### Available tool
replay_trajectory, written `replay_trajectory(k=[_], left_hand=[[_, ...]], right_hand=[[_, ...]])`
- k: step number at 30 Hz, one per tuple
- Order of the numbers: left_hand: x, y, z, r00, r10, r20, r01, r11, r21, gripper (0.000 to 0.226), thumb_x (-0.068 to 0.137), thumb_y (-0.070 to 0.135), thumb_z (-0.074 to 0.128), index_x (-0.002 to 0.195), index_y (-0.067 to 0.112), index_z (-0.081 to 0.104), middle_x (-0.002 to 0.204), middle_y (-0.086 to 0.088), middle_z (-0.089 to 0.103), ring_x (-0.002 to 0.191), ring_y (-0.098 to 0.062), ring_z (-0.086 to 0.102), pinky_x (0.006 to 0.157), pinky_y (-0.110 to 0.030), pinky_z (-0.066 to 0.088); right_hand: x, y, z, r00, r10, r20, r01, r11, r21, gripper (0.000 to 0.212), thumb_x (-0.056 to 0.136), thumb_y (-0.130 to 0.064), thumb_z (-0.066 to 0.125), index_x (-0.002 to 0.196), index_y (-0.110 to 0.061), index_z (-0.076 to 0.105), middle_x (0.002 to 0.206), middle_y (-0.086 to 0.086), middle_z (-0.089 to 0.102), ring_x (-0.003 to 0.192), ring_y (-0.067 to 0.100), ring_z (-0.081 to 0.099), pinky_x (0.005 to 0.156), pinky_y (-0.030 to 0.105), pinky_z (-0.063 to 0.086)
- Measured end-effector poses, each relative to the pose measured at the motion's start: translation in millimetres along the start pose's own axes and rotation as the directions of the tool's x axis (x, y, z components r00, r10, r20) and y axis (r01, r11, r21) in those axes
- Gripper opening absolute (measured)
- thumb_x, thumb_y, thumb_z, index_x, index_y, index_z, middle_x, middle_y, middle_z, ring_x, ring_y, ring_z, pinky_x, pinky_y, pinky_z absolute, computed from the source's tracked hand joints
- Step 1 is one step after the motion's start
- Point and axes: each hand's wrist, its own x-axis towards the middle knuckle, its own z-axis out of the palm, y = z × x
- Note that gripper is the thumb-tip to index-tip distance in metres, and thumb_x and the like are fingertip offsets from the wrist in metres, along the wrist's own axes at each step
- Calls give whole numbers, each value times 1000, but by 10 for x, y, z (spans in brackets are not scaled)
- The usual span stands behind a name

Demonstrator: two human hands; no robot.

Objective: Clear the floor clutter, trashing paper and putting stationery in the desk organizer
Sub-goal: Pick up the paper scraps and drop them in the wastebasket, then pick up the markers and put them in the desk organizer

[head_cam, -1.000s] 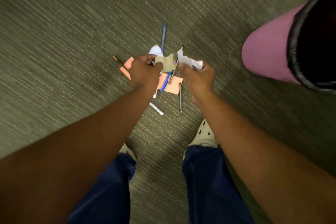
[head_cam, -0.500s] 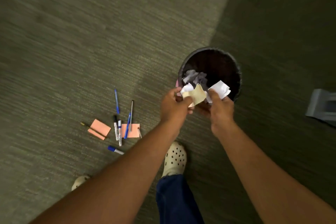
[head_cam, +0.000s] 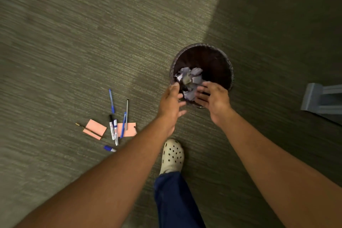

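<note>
Both hands empty, fingers spread over bin (head_cam: 229, 65). Pens (head_cam: 118, 126) lie lower left of frame, long axes mostly vertical; left hand (head_cam: 170, 102) is nearer than right hand (head_cam: 214, 98).

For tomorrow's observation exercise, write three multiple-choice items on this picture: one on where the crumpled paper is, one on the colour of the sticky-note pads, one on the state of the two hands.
1. Where is the crumpled paper?
A. On the carpet beside the pens
B. Inside the waste bin
C. On the shoe

2. What colour are the sticky-note pads?
A. Green
B. White
C. Salmon pink

3. How are the left hand and right hand?
A. Both open, holding nothing
B. Both gripping pens
C. One holds a marker

Key: 1 B, the paper lies within the bin's rim; 2 C, both pads on the carpet are pink; 3 A, fingers are spread above the bin.
</note>
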Motion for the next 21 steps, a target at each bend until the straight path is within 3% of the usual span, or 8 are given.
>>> replay_trajectory(k=[3,6,9,11,13,15,18,21], left_hand=[[-7,-278,-234,997,-38,-64,39,999,20,40,106,49,46,141,30,51,133,-4,63,116,-23,63,99,-51,57],[16,-687,-812,982,-59,-179,64,998,22,40,105,44,51,141,27,53,120,-1,68,101,-19,66,78,-39,59],[29,-1153,-1428,943,-151,-298,177,982,63,31,101,28,60,132,22,58,116,-10,68,88,-22,63,69,-36,55],[78,-1457,-1867,909,-212,-360,253,965,71,18,98,16,63,116,19,62,112,-18,67,81,-24,61,65,-35,53],[134,-1769,-2323,880,-240,-410,307,946,106,21,97,9,63,118,11,65,118,-24,69,91,-35,68,80,-42,59],[181,-1999,-2706,865,-177,-469,310,924,223,24,98,9,60,120,3,68,121,-29,70,111,-44,68,99,-53,56],[342,-2323,-3243,841,-105,-531,348,856,382,24,100,19,58,113,6,73,107,-25,75,103,-41,72,93,-50,59],[648,-2564,-3522,814,-123,-568,365,868,336,21,94,25,65,107,11,73,102,-20,77,97,-37,74,88,-47,62]], right_hand=[[-140,367,92,999,-41,-18,37,985,-167,17,105,-13,53,98,-18,68,88,6,73,62,15,63,54,28,50],[-321,975,442,997,27,79,2,937,-350,15,103,-15,58,93,-20,68,84,2,74,59,11,62,54,25,48],[-400,1568,799,973,119,199,11,832,-554,16,102,-15,59,91,-22,67,83,-1,74,57,9,64,55,24,51],[-364,1962,1020,946,169,278,74,721,-689,12,100,-10,59,93,-16,68,86,4,73,63,17,66,56,27,52],[-280,2372,1210,917,220,332,163,553,-817,9,97,-13,63,101,-10,70,98,11,74,82,27,71,73,35,59],[-176,2651,1310,903,273,332,200,418,-886,15,97,-18,65,108,-9,72,111,13,74,101,31,71,91,41,59],[-30,3037,1503,886,328,328,208,353,-912,21,100,-22,63,115,-10,71,119,13,72,108,31,70,92,42,59],[67,3293,1663,879,319,355,238,352,-905,20,100,-21,61,114,-10,71,118,13,72,106,32,71,88,43,59]])
